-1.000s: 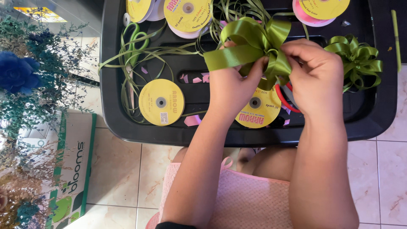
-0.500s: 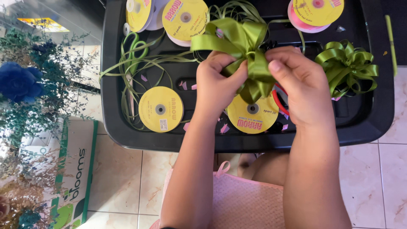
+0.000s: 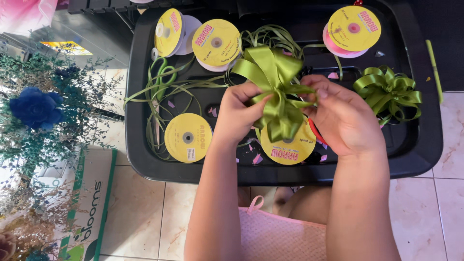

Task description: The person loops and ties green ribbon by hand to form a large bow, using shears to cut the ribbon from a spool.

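Left hand and right hand both pinch a green ribbon bow, held mid-air above the black tray. Yellow spools and loose ribbon crowd the tray's left; a finished bow sits near its right rim.

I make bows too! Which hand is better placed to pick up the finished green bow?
Probably the right hand: the finished bow lies just beside it on the black tray. The left hand is farther off, pinching the bow being made.

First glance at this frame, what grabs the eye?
The green ribbon bow at centre, pinched between the left hand and right hand over the black tray. A finished green bow lies at the tray's right, yellow ribbon spools around it, and a blue flower stands far left.
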